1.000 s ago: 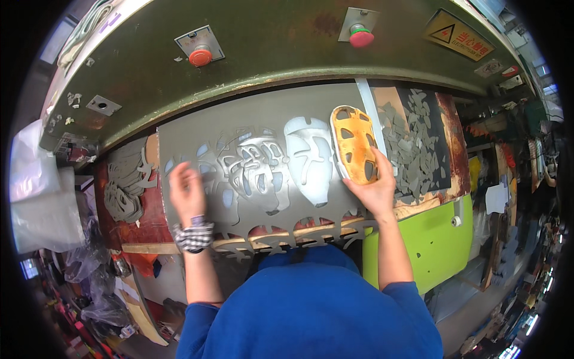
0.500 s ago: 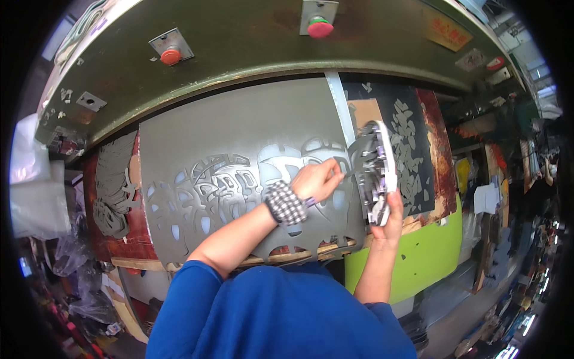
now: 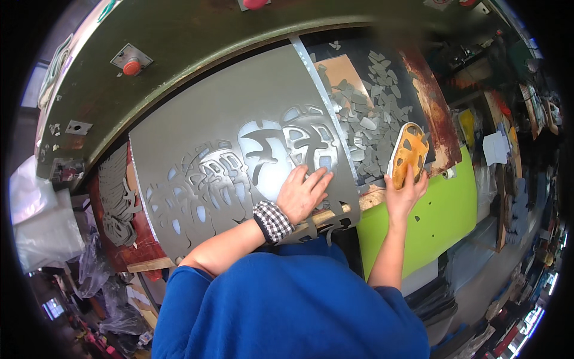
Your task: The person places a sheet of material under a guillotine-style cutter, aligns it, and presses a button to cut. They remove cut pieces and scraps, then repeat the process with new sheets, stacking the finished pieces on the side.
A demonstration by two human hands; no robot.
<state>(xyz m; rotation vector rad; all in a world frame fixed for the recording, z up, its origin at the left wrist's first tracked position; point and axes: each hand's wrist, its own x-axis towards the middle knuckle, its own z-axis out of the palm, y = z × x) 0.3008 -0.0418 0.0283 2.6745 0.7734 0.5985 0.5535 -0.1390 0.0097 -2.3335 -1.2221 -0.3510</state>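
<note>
Left hand [image 3: 304, 192] is lying flat, fingers spread, pressing on the grey sheet [image 3: 221, 137] near its 5 o'clock corner; checked cuff [image 3: 272, 221] is sitting at the wrist. The sheet, full of cut-out holes, is covering the press bed at centre frame. Right hand [image 3: 402, 192] at 3 o'clock is gripping the lower end of the orange cutting die [image 3: 409, 152], fingers clamped round it, die standing on edge just beside the pile of grey cut pieces [image 3: 373, 116] at 1 o'clock. Red button [image 3: 132, 65] is showing at 10 o'clock.
</note>
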